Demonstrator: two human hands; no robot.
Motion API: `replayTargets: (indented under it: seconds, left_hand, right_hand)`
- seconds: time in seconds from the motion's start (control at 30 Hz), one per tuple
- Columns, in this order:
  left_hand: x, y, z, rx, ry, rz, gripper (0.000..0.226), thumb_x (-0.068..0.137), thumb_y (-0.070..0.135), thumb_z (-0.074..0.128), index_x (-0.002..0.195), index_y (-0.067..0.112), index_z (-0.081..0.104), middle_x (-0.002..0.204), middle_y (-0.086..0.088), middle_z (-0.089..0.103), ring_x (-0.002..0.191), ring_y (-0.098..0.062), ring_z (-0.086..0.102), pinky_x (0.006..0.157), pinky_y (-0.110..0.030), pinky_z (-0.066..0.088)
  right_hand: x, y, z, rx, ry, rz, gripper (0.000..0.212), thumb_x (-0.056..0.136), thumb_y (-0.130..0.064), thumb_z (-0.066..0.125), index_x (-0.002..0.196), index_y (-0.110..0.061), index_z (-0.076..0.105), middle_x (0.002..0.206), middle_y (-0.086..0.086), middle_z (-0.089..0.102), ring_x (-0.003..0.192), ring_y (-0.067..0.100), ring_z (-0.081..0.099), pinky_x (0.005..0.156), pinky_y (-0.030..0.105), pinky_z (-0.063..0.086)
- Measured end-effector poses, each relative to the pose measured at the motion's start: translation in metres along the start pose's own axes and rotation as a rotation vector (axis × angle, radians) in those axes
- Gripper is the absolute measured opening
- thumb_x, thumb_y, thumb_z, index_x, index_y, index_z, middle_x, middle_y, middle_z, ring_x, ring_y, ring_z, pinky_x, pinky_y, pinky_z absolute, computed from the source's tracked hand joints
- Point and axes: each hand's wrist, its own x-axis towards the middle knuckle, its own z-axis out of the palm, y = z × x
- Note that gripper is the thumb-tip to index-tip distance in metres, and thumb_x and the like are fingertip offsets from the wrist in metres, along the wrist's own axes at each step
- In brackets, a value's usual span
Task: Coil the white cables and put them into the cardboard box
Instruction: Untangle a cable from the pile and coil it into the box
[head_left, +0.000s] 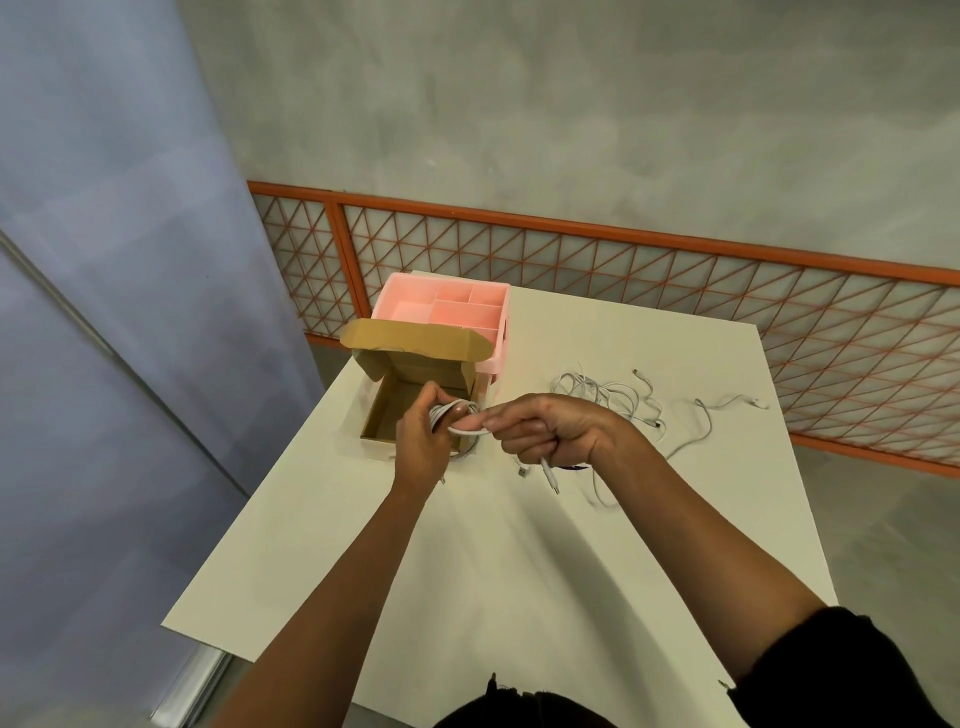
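White cable (467, 431) in small loops

A white rectangular table (519, 597) fills the middle of the view, its top matte and plain. At its far left corner stands a pink plastic desk organizer (447, 304), upright, with its open top split by thin walls into several compartments of different sizes. Behind the table, a low orange-framed lattice barrier (623, 270) runs along the foot of a grey concrete wall (571, 104); its thin orange bars cross in triangles over a pale backing. A bluish-grey panel (104, 234) covers the left side, crossed by a slanting metal strip (104, 353). Grey floor (893, 545) shows to the right of the table.
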Motion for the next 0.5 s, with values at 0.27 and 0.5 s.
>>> replayTargets:
  seconds: [0.27, 0.5]
  left_hand:
    - [0.01, -0.001, -0.012, 0.063, 0.016, -0.051, 0.01, 0.09, 0.021, 0.061, 0.092, 0.018, 0.051, 0.094, 0.001, 0.059, 0.095, -0.016, 0.057, 0.077, -0.027, 0.053]
    - [-0.001, 0.013, -0.016, -0.28, -0.145, -0.189, 0.005, 0.091, 0.025, 0.057, 0.089, 0.021, 0.054, 0.084, 0.011, 0.067, 0.086, -0.008, 0.063, 0.06, -0.02, 0.05]
  right_hand:
    - [-0.033, -0.023, -0.023, 0.065, 0.018, -0.12, 0.034, 0.083, -0.011, 0.047, 0.109, -0.002, 0.068, 0.035, -0.013, 0.024, 0.041, 0.008, 0.007, 0.036, 0.014, 0.008]
    - [-0.045, -0.038, -0.046, 0.017, 0.259, -0.161, 0.029, 0.091, -0.009, 0.046, 0.107, -0.012, 0.069, 0.038, -0.011, 0.021, 0.034, 0.007, 0.015, 0.039, 0.017, 0.006]
